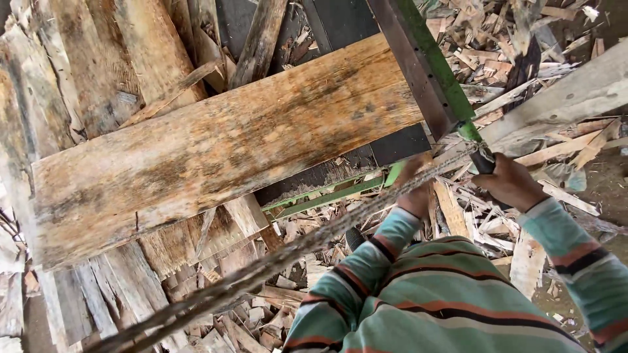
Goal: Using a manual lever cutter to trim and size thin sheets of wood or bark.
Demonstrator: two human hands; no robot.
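Twisted rope (281, 252) is running diagonally from the lower left up to the right hand (509, 183), which is clenching a dark handle (483, 163) where rope meets the green metal bar (435, 62). Left hand (415, 189) is closing around the rope just beside it, below a weathered wooden plank (216, 147).

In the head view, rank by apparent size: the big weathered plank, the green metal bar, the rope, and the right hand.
1. Weathered plank, clearly largest.
2. Rope, long and thin, nearer the camera, so unsure.
3. Green metal bar, similar; not ranked against the rope.
4. Right hand, smallest, gripping the bar's dark handle.
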